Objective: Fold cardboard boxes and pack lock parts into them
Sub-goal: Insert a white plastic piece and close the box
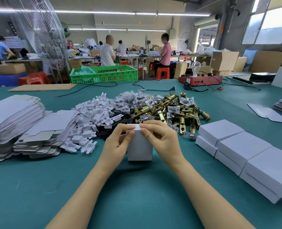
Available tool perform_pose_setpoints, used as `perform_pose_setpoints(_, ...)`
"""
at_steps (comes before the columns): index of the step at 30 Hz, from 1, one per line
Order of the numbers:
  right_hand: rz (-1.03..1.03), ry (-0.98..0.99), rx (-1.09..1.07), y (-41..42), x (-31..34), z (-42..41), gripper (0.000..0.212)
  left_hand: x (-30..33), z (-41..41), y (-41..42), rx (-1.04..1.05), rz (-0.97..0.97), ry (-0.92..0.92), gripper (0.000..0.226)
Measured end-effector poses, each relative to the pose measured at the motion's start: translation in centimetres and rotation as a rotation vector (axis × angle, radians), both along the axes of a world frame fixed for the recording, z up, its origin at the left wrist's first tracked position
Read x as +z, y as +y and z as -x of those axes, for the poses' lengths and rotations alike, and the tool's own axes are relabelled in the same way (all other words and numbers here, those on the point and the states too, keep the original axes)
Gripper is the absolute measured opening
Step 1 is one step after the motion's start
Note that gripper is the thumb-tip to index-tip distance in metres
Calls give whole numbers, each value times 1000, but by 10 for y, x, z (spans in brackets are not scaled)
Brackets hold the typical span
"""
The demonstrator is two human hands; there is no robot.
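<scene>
Box: white cardboard box stands upright on the green surface, near the middle, its top flap bent over the opening.
Left hand: left hand grips the box's left side, thumb on the front face, fingertips pinching the flap.
Right hand: right hand holds the box's upper right corner, thumb and forefinger pinching the flap's right end.
Lock parts: heap of brass latch bolts lies just behind the box, to the right; clear bags of small parts sit behind it.
Plastic inserts: pile of white plastic inserts spreads left of the box, over some black plates.
Flat blanks: stacks of unfolded box blanks rest at the left edge.
Finished boxes: closed white boxes are stacked in a row at the right, apart from the hands.
Background: green crate and red device with a bulb stand at the far side.
</scene>
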State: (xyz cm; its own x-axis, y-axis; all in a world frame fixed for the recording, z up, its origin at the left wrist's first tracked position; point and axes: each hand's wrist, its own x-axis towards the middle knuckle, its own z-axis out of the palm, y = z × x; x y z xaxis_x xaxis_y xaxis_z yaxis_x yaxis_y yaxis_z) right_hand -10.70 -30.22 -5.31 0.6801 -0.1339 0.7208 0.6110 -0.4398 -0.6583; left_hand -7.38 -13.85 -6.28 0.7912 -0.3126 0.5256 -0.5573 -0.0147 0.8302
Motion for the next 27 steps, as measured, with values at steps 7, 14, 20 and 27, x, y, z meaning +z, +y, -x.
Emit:
perform_pose_setpoints(7, -51, 184, 44, 4, -12, 2, 44, -13, -2, -2, -35, -33, 228, 53)
perform_pose_setpoints(14, -359, 472, 0, 6, -16, -9, 33, -17, -12, -5, 95, -105, 316, 23)
perform_pose_setpoints(20, -577, 762, 32, 10, -16, -11, 35, -12, -11, -3, 143, -62, 521, 37)
perform_pose_setpoints(27, -627, 966, 185, 7, 0, -4, 22, -10, -18, 2, 120, 78, 633, 30)
